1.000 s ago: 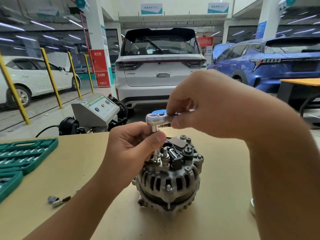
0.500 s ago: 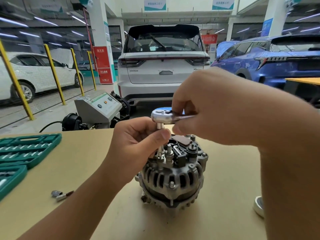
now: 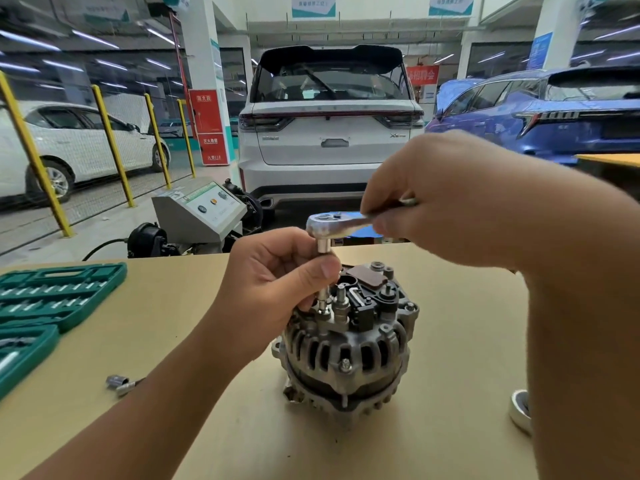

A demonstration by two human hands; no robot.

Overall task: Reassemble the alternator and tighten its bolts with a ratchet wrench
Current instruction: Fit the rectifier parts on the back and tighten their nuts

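The alternator [image 3: 349,344] stands on the tan surface [image 3: 450,341], directly below both hands. The left hand [image 3: 277,275] has its fingers [image 3: 325,270] curled round the upright extension bar [image 3: 324,271], whose socket end sits on a bolt at the alternator's top. Above it, the right hand [image 3: 450,199] pinches the handle of the ratchet wrench [image 3: 334,226], held level. Left of the left hand lie two loose sockets [image 3: 119,384], and farther left a green tool case [image 3: 52,299].
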